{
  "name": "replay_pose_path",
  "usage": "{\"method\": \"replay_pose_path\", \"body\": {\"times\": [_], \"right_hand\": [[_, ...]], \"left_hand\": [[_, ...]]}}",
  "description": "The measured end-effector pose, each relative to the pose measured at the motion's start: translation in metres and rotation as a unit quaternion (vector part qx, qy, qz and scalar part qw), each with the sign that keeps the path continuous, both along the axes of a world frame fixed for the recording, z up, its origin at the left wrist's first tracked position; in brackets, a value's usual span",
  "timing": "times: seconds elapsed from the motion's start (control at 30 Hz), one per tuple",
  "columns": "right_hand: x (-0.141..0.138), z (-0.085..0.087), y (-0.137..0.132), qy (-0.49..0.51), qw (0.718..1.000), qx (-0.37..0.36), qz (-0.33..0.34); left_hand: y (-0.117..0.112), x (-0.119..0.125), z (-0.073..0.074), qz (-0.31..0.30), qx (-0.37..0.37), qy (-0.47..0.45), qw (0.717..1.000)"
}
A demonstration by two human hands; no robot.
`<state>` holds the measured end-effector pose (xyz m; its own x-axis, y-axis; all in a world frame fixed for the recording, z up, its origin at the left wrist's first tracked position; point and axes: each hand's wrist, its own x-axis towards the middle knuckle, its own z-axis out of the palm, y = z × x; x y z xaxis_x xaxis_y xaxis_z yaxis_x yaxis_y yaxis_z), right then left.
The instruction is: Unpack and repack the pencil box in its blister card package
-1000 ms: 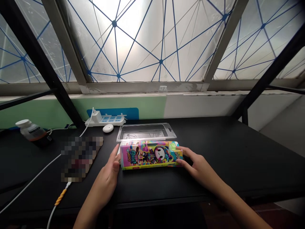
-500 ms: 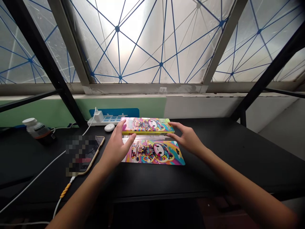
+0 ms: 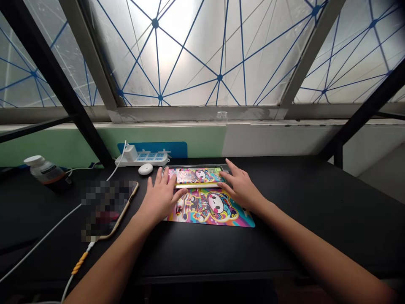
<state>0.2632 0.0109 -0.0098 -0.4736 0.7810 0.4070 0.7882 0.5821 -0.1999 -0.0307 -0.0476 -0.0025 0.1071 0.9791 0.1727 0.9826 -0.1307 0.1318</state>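
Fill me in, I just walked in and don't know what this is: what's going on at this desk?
A person has both bare hands spread flat on a black table. The left hand and the right hand rest open on the two ends of a colourful cartoon-printed box. A matching printed sheet lies flat just in front of it, partly under the hands. To the left are a phone on a cable, a power strip and a bottle.

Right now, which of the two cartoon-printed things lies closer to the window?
The thicker, yellow-edged box. The flat sheet lies in front of it, nearer you.
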Motion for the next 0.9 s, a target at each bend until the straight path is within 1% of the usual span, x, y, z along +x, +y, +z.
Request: {"method": "replay_pose_path", "body": {"times": [0.07, 0.13, 0.17, 0.23, 0.3, 0.43, 0.53, 0.63, 0.73, 0.83, 0.9], "right_hand": [[-0.008, 0.004, -0.010, 0.002, 0.998, 0.050, 0.035], [-0.018, 0.006, -0.023, 0.009, 0.992, 0.071, 0.104], [-0.023, 0.006, -0.029, 0.011, 0.987, 0.066, 0.143], [-0.032, 0.005, -0.039, -0.001, 0.978, 0.029, 0.207], [-0.039, 0.003, -0.045, -0.030, 0.972, -0.020, 0.233], [-0.041, 0.006, -0.047, -0.078, 0.966, -0.116, 0.219], [-0.038, 0.010, -0.046, -0.082, 0.960, -0.160, 0.216], [-0.036, 0.011, -0.045, -0.065, 0.962, -0.168, 0.207], [-0.038, 0.009, -0.046, -0.050, 0.966, -0.165, 0.190], [-0.037, 0.007, -0.050, -0.047, 0.966, -0.163, 0.194], [-0.031, 0.007, -0.054, -0.047, 0.964, -0.168, 0.200]], "left_hand": [[0.003, 0.009, 0.005, -0.023, 0.022, 0.000, 0.999], [0.009, 0.018, 0.010, -0.050, 0.030, -0.018, 0.998], [0.014, 0.022, 0.012, -0.064, 0.027, -0.032, 0.997], [0.026, 0.030, 0.014, -0.088, 0.011, -0.059, 0.994], [0.039, 0.036, 0.014, -0.094, -0.013, -0.066, 0.993], [0.061, 0.038, 0.005, -0.075, -0.022, -0.031, 0.996], [0.067, 0.030, -0.001, -0.082, -0.018, -0.024, 0.996], [0.066, 0.019, -0.002, -0.094, -0.024, -0.020, 0.995], [0.064, 0.011, 0.000, -0.093, -0.032, -0.019, 0.995], [0.063, 0.009, 0.003, -0.092, -0.037, -0.019, 0.995], [0.062, 0.009, 0.004, -0.092, -0.037, -0.018, 0.995]]}}
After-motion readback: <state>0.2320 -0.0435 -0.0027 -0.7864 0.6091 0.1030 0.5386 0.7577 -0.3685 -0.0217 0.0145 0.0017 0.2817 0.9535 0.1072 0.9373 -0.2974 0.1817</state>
